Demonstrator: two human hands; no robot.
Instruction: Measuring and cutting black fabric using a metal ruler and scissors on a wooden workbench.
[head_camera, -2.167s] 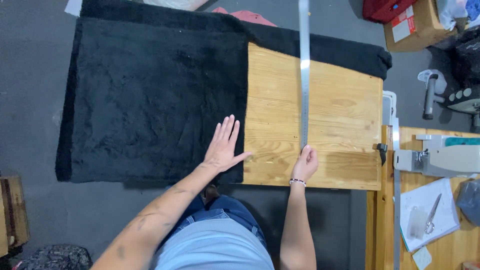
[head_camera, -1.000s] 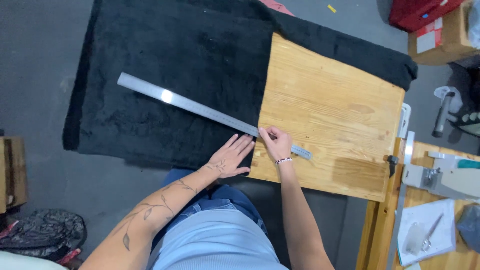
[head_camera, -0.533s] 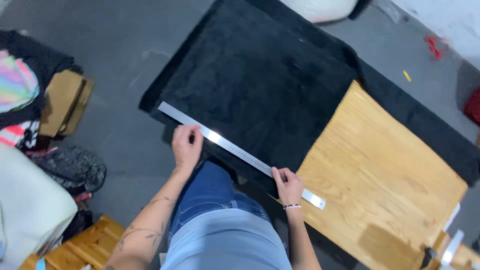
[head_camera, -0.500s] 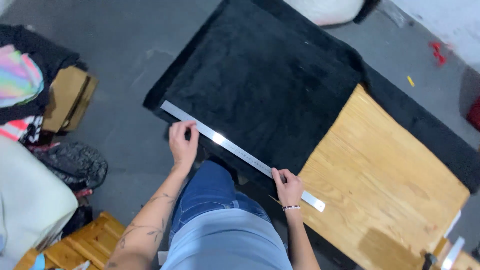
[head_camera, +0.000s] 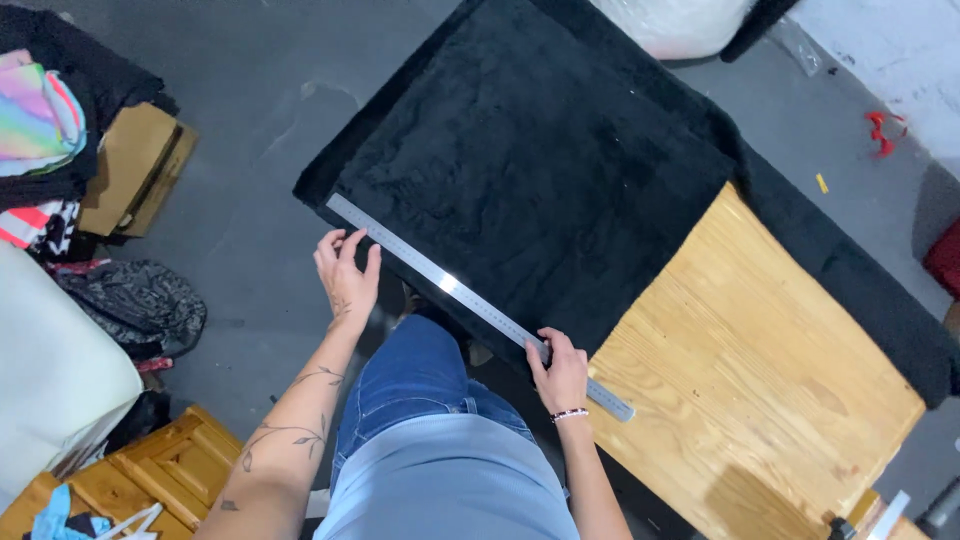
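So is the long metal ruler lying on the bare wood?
No, the ruler lies mostly along the near edge of the black cloth.

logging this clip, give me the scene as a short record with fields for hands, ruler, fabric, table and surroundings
left hand: fingertips on the ruler near its far end
right hand: pressing the ruler near its other end
ruler: long metal strip lying along the near edge of the fabric
fabric: black, fuzzy, spread over part of the table
table: bare light wood at the right
surroundings: grey floor; cardboard box and folded cloths at the left
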